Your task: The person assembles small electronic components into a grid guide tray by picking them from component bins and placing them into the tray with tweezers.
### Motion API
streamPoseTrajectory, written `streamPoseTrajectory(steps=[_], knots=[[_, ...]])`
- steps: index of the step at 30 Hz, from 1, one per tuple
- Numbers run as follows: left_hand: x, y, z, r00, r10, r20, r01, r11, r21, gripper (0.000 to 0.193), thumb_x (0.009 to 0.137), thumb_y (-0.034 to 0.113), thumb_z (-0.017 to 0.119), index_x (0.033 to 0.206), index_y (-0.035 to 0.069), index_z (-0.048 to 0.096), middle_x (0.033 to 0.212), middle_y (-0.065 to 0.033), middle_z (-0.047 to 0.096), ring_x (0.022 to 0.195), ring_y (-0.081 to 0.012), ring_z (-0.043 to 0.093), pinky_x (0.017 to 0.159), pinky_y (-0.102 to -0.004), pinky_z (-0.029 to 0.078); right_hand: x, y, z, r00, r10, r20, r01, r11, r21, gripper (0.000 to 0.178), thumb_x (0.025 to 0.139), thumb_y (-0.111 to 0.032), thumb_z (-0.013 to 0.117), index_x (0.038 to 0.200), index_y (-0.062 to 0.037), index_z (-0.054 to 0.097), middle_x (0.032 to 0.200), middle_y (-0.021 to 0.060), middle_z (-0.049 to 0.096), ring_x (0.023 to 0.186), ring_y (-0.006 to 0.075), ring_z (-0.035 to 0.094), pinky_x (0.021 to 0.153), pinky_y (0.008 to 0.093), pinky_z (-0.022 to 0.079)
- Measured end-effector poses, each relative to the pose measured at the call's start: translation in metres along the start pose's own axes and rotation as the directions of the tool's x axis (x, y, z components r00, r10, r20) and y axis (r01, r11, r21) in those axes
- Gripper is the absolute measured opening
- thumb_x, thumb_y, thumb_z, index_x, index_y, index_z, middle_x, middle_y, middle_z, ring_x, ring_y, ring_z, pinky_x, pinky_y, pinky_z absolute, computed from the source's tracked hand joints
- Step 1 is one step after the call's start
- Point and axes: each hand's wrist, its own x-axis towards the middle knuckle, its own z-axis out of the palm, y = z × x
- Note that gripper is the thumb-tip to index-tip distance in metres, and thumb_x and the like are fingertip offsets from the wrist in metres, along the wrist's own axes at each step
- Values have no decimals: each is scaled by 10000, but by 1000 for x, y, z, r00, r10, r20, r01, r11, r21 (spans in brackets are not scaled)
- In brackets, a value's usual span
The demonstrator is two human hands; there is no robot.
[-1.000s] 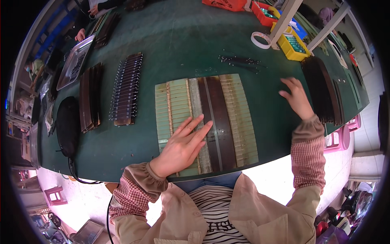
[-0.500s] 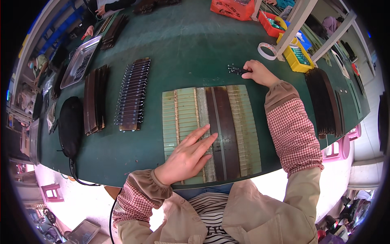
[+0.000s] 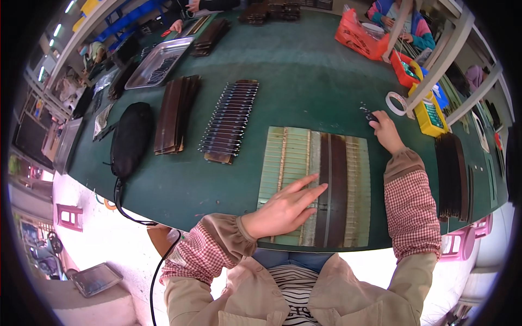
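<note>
Right hand [image 3: 387,131]: fingers curled and pinched down onto a scatter of small dark metal parts [image 3: 365,110] lying on the green felt-covered worktable [image 3: 304,70], just beyond the far right corner of the board. Whether a part is already between the fingertips cannot be told; they hide the contact.

Left hand [image 3: 283,209]: flat, fingers spread and extended, holding nothing, pressing on the pale green slotted rectangular board [image 3: 288,168]. Fingertips reach the edge of the two dark brown strips [image 3: 333,190] running lengthwise down the board's middle.

Judgement: the step looks like picking a small part while the board is steadied. To do it well, keep the left palm weight even so the board does not skate on the felt, and keep those fingertips off the strips. Pick one part at a time with a fingertip pinch; raking would scatter the rest.

Surroundings: a white roll of tape [image 3: 397,102] lies near the right hand. A row of dark comb-like strips [image 3: 231,122] and a stack of brown flat strips [image 3: 174,114] lie left of the board, well apart from both hands.
</note>
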Motion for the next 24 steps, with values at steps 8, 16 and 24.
streamPoseTrajectory(steps=[8,16,24], knots=[[5,1,-2,1000,14,4,-13,999,-48,567,821,46,664,1334,-29,436,1182,-189,590,1278,-358,442,974,-431,430,-7,1,-35,785,617,-55,-428,605,671,136,992,-144,480,1070,-43,527,778,24,532,657,74,500,615,254,468],[6,-2,-2,999,-30,27,31,998,-49,577,802,5,672,1330,-23,440,1224,-181,580,1271,-381,444,987,-420,426,-30,-20,-17,770,589,-244,-143,533,834,157,999,-131,448,1061,-6,520,768,20,516,655,102,490,732,272,485],[6,2,-3,999,-35,16,36,998,-44,541,803,5,671,1303,-25,464,1209,-170,590,1244,-368,467,984,-417,431,-38,-24,-15,795,590,-138,-209,481,852,190,999,-137,450,1089,3,541,777,14,507,662,100,487,706,259,464]])
